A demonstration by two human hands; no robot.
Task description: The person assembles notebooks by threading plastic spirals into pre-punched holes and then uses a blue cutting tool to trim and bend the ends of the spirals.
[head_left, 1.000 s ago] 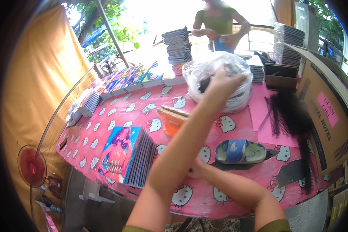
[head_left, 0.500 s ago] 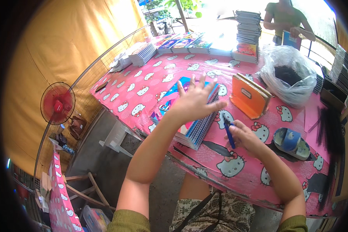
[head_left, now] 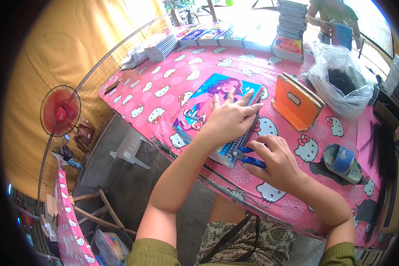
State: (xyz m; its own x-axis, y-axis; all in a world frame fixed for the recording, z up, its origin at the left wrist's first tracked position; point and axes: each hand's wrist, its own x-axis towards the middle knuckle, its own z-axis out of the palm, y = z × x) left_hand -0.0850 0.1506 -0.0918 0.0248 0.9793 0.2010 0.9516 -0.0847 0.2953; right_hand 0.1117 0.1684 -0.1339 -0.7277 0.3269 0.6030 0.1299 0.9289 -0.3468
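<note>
A stack of spiral notebooks (head_left: 195, 106) with a bright blue and pink illustrated cover lies near the table's front edge. Flat on the top cover rests my left hand (head_left: 232, 116), its fingers spread. My right hand (head_left: 275, 162) grips a pair of blue-handled pliers (head_left: 254, 161), whose jaws are at the lower end of the notebooks' spiral binding, close to the corner. Whether the jaws touch the wire I cannot tell. To the right of the stack stands an orange folded board (head_left: 297, 104).
The pink patterned table (head_left: 164, 95) also bears a blue slipper (head_left: 342, 162), a plastic bag (head_left: 337, 84) with black contents, black spiral coils (head_left: 379, 150) and a tall notebook stack (head_left: 291, 26). A cardboard box (head_left: 393, 190) sits far right. Another person (head_left: 337, 17) holds a book beyond the table.
My left hand has come down from above the stack onto its cover. My right hand has brought the pliers left to the binding's lower end, and their handles have spread.
</note>
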